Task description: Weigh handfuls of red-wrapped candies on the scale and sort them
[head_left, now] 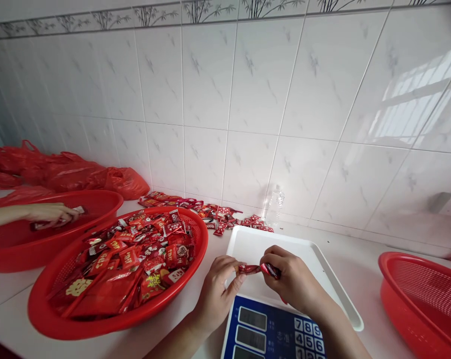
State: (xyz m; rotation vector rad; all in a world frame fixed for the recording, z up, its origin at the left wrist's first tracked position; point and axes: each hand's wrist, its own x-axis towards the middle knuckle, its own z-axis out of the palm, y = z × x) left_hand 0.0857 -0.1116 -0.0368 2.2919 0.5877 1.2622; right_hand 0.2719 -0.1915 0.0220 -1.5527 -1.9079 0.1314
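Observation:
Over the white tray (323,279) of a blue scale (274,329), my left hand (220,289) pinches one end of a small red packet (249,269). My right hand (291,279) is closed round the packet's other end and a dark red, shiny wrapper (270,270). Both hands are close together, just above the scale's keypad and displays. To their left stands a red basket (201,244) heaped with red packets (131,257).
Another person's hand (51,214) reaches into a second red basket (8,254) at the left. Red plastic bags (72,172) lie behind it. Loose packets (221,214) and a clear bottle (275,205) stand along the tiled wall. Another red basket (393,294) is at the right.

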